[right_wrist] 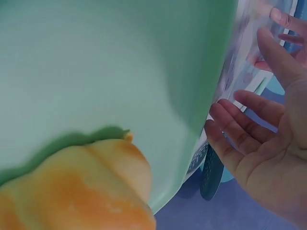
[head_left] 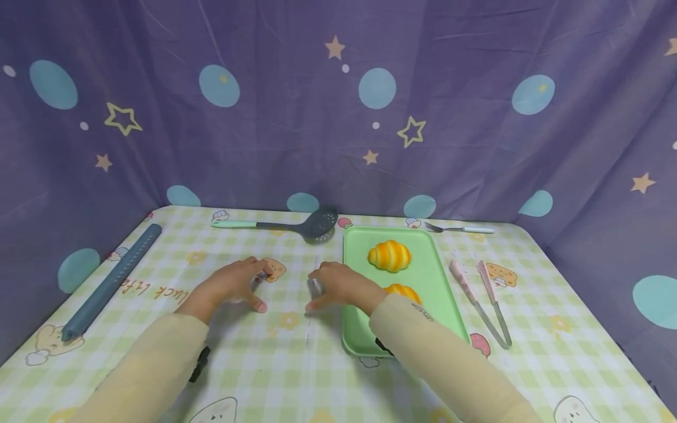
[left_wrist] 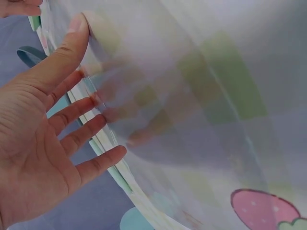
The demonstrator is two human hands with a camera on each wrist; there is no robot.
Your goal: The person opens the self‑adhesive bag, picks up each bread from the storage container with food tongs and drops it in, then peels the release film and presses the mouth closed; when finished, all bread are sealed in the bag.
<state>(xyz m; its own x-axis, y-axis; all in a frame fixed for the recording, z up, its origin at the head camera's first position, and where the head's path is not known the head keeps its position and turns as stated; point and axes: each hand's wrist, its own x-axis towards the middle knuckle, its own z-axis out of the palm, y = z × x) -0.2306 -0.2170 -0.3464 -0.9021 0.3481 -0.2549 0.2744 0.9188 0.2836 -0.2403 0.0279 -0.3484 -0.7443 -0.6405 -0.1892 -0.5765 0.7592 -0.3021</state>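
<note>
My left hand reaches low over the checked tablecloth, its thumb spread away from the fingers. In the left wrist view its fingers are extended close to the glossy surface, which mirrors them. Opposite it, my right hand is beside the left rim of a green tray, fingers loosely bent and thumb apart. A pale shiny patch shows between this thumb and forefinger; I cannot tell whether it is a clear object or a reflection. Two croissant-shaped breads lie on the tray, the nearer partly hidden by my right forearm.
A slotted skimmer with a mint handle lies at the back. Right of the tray are tongs with pink tips, and behind them a fork. A long blue-grey bar lies along the left edge. A purple curtain surrounds the table.
</note>
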